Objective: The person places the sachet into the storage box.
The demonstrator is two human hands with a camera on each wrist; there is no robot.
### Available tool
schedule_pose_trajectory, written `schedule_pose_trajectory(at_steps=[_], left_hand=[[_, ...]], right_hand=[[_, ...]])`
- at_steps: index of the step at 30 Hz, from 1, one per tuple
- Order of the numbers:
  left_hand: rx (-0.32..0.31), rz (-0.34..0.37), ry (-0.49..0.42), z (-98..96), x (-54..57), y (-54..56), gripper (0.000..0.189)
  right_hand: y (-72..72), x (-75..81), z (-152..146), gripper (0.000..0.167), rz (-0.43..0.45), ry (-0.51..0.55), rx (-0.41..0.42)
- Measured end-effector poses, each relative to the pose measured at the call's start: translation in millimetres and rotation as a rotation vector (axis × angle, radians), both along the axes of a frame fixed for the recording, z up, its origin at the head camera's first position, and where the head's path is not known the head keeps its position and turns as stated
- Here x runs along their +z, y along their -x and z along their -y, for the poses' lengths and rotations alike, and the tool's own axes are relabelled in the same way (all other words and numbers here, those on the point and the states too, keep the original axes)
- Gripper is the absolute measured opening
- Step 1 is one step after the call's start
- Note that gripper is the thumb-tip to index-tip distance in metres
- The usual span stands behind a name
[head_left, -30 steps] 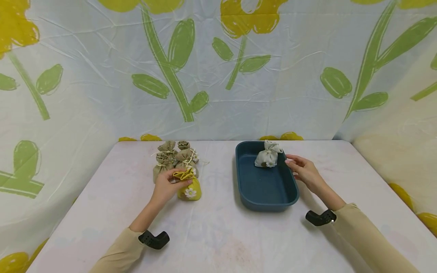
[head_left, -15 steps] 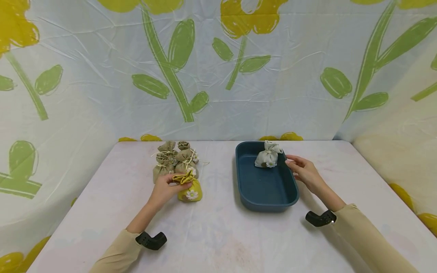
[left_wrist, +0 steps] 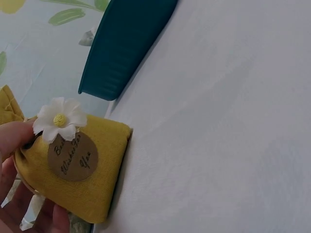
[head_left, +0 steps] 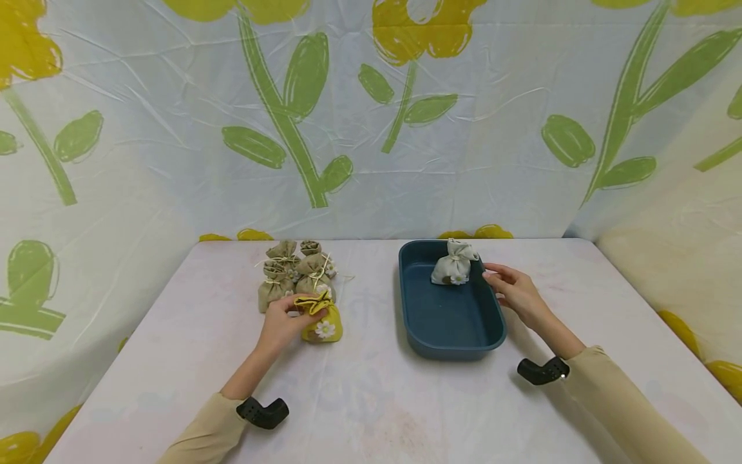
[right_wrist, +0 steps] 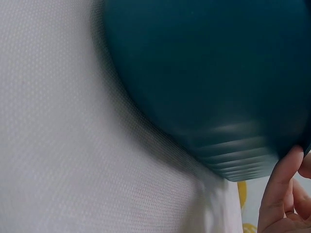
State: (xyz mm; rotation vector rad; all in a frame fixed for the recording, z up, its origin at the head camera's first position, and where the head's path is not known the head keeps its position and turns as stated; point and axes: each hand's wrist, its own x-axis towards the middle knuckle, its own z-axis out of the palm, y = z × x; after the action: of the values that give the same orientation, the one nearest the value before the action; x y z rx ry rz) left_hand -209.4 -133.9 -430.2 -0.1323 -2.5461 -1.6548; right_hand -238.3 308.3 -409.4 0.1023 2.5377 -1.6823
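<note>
White cloth backdrop [head_left: 487, 180] with yellow flowers and green stems; left hand [head_left: 279, 325] pinches the gathered neck of a yellow fabric pouch [head_left: 326, 330], thumb against fingers; pouch roughly upright at the table's left, contact beneath unclear, bearing a white daisy [left_wrist: 60, 120] and round brown label [left_wrist: 73, 158]; right hand [head_left: 520, 298], fingers slightly bent, touches the right rim of a deep blue rectangular tub [head_left: 452, 322]; whether it pinches cannot be told; off-white cloth pouch [head_left: 452, 268] inside, far right corner; tan cloth pouches [head_left: 313, 270] clustered behind the yellow one; pale, faintly mottled table [head_left: 348, 412] beneath.
</note>
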Motion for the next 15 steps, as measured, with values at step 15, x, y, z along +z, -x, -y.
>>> schedule_pose_trajectory(at_steps=[15], left_hand=[[0.075,-0.070,-0.006,-21.1,5.2,-0.4,0.026]], right_hand=[[-2.0,1.0,2,0.062,-0.012,0.046,-0.009]])
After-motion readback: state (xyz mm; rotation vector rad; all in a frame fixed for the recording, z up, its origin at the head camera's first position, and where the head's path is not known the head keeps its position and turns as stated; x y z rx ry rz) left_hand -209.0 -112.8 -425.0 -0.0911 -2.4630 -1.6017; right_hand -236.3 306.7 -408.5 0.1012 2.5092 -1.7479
